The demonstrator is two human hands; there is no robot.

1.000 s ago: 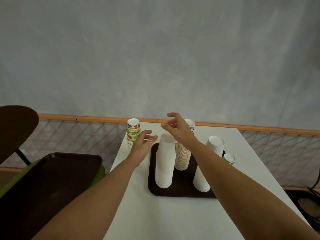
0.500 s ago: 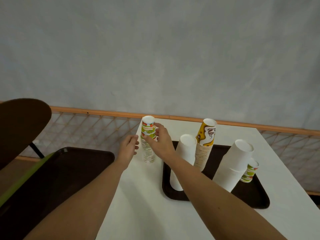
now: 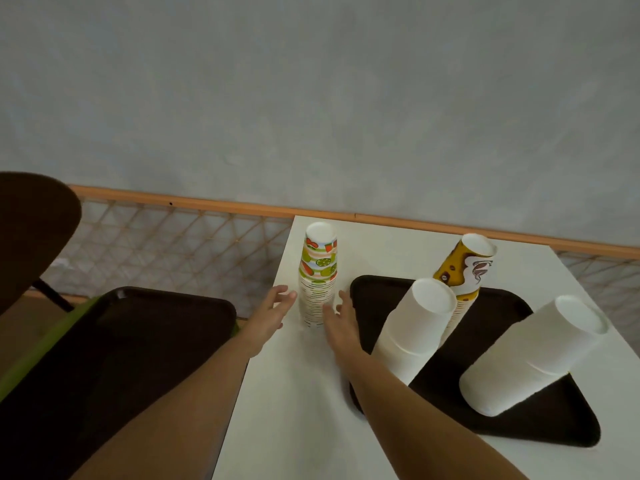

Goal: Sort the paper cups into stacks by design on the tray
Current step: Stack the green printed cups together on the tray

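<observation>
Fruit-print stack (image 3: 318,282): upright on the table (image 3: 294,410), off the tray (image 3: 381,299), between the table's left edge and the tray's left rim.
Left hand (image 3: 268,317): fingers straight, empty, just left of the stack's base.
Right hand (image 3: 341,323): fingers straight, empty, just right of it.
Key relation: the vertical stack stands between both palms; the tray lies rightward.
Unclear: whether either hand touches the stack.

Surface: white table (image 3: 294,427). On it, dark tray (image 3: 512,300) at right. Fruit-print cup stack (image 3: 317,282) stands upright just left of it.
</observation>
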